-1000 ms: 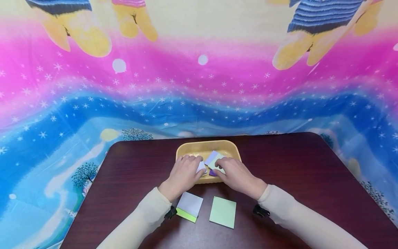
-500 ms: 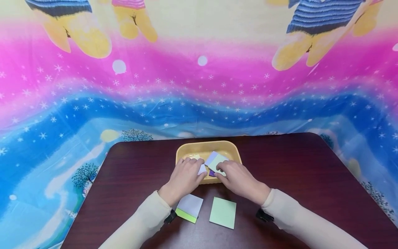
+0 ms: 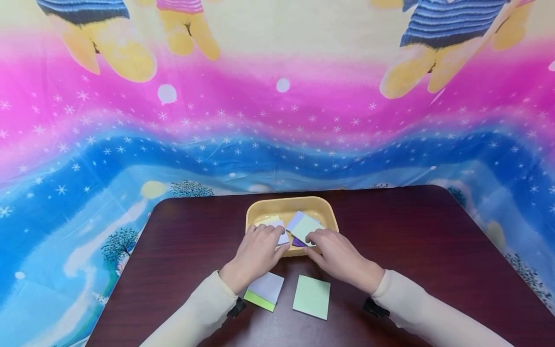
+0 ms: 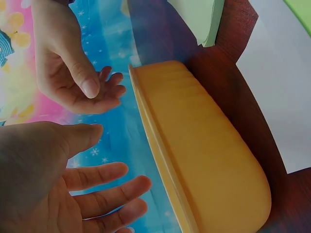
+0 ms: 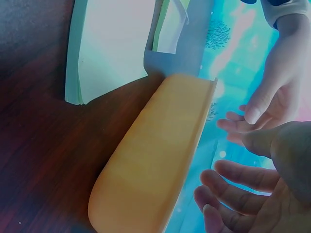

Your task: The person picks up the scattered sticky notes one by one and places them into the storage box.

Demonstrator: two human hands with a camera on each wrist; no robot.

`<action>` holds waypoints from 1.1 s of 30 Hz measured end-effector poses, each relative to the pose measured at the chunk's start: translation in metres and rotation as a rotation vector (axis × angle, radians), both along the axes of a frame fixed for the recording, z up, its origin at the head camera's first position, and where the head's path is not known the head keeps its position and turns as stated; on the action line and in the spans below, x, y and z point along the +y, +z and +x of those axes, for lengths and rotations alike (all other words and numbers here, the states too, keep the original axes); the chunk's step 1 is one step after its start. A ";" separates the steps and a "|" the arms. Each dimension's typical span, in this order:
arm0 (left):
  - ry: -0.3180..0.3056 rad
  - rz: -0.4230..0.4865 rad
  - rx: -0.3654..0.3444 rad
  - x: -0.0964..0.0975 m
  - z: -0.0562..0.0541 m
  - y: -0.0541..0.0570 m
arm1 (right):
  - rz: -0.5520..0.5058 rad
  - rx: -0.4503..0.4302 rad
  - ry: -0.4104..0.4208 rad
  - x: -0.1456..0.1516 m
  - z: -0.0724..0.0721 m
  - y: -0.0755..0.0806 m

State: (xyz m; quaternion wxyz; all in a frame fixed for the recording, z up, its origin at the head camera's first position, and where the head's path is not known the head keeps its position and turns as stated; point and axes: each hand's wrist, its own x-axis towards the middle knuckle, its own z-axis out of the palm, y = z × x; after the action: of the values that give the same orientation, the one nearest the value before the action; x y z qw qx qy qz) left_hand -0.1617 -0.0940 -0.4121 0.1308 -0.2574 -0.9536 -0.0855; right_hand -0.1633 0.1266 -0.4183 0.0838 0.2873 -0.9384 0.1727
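Observation:
Both hands hover over the near rim of a yellow plastic tray [image 3: 282,206], palms facing each other. My left hand [image 3: 257,248] has relaxed fingers with nothing between them in the left wrist view. Under its fingertips in the head view lie pale lilac and cream sticky notes [image 3: 275,222], partly hidden. Near my right hand [image 3: 342,255] rests a pale green and lilac sticky note pad [image 3: 309,228], tilted, on top of a purple one [image 3: 297,242]. The right fingers [image 5: 238,191] are loosely bent, thumb apart, holding nothing.
On the dark wood table [image 3: 182,270], nearer me, lie a lilac sticky note pad [image 3: 267,286] with a lime green strip and a mint green pad [image 3: 311,297]. A colourful printed cloth [image 3: 277,135] hangs behind the table.
The right hand has drawn a little to the right and toward me, off the pale green pad. The left hand has pulled back slightly, baring more of the notes in the tray.

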 end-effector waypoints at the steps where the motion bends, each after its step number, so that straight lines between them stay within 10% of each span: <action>1: -0.001 -0.003 0.000 0.000 0.000 0.000 | 0.000 0.003 0.000 0.000 0.001 0.000; 33: -0.065 -0.065 0.035 0.004 0.020 -0.005 | 0.033 -0.048 0.029 0.008 0.019 -0.012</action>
State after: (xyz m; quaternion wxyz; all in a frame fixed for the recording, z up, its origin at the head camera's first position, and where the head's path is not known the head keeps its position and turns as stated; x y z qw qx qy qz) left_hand -0.1414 -0.0899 -0.4168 0.1360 -0.2939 -0.9445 -0.0543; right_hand -0.1444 0.1344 -0.4302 0.0540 0.2980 -0.9386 0.1655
